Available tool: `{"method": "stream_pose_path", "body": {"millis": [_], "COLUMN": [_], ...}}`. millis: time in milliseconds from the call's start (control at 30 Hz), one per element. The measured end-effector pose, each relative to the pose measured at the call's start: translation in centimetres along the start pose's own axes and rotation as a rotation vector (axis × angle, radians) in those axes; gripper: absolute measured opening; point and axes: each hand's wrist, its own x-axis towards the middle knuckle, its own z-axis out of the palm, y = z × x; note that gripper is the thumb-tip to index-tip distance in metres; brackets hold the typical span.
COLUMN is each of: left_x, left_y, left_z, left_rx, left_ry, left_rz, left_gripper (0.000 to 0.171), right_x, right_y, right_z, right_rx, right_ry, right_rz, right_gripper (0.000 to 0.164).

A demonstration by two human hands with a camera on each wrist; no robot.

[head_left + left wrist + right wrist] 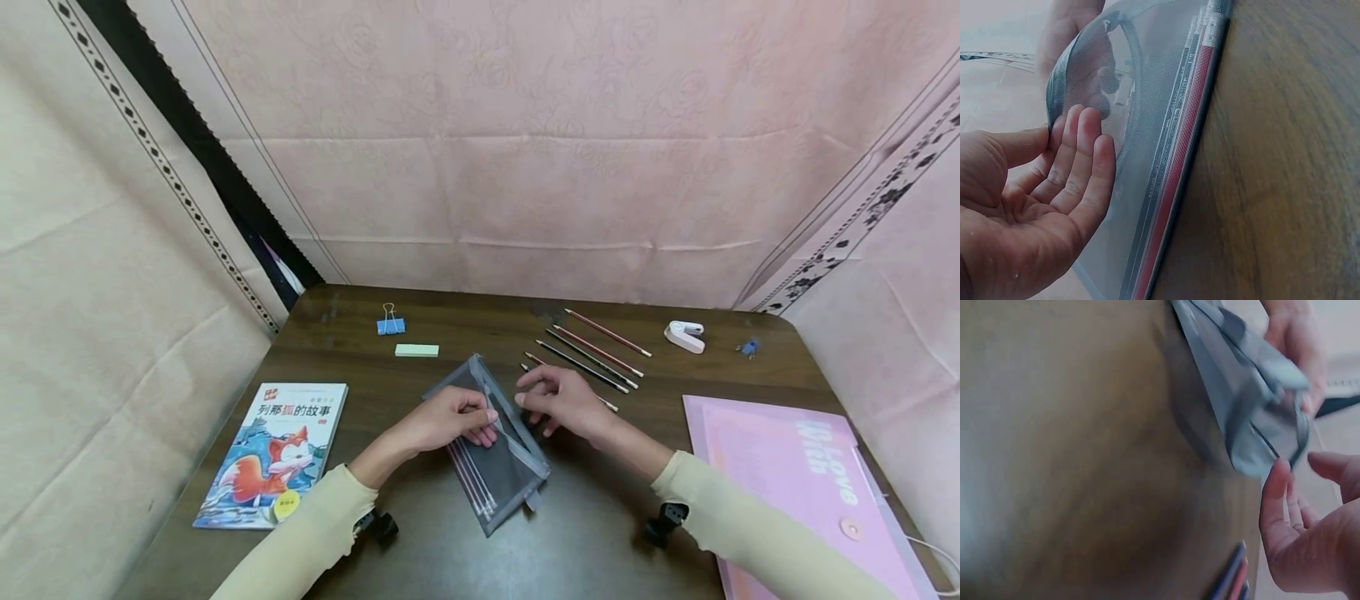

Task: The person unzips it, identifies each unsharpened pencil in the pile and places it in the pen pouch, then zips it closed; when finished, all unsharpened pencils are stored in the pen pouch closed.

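Note:
A grey mesh zip pouch lies slanted at the middle of the table, with several pencils along one side inside it. My left hand pinches the pouch's opening edge between thumb and fingers, lifting the mesh a little. At the other side of the opening is my right hand, fingers loosely bent and thumb apart. In the right wrist view its fingertip is at the rim of the pouch; whether it touches cannot be told. Several loose pencils lie beyond the right hand, partly hidden by it.
On the left lies a book with a fox cover. Behind are a blue binder clip and a pale green eraser-like block. To the right are a white stapler, a small blue object and a pink folder.

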Motion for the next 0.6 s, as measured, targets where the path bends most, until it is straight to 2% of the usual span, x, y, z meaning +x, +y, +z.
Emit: {"method": "stream_pose_path", "body": {"millis": [200,333,433,600], "left_x": [-0.2,-0.2,-0.2,-0.1], "left_y": [0.0,-0.1,-0.2,-0.1], "left_z": [0.1,0.0,-0.1,-0.1], "left_rx": [0.005,0.005,0.004,0.003], "left_ry": [0.010,0.016,0.023,0.027], "left_rz": [-0.013,-0.013,-0.007,-0.006], "left_gripper": [0.023,0.023,0.023,0.024], "right_x": [1.3,2.1,2.8,3.9], "right_y": [0.6,1.4,1.8,2.6], "right_z": [-3.7,-5.8,-7.0,-8.9], "right_rx": [0.055,0.014,-0.096,-0.329], "right_ry": [0.081,0.171,0.248,0.356], "right_rz": [-0.040,-0.096,-0.150,-0.244], "right_gripper": [0.044,0.043,0.043,0.031]}}
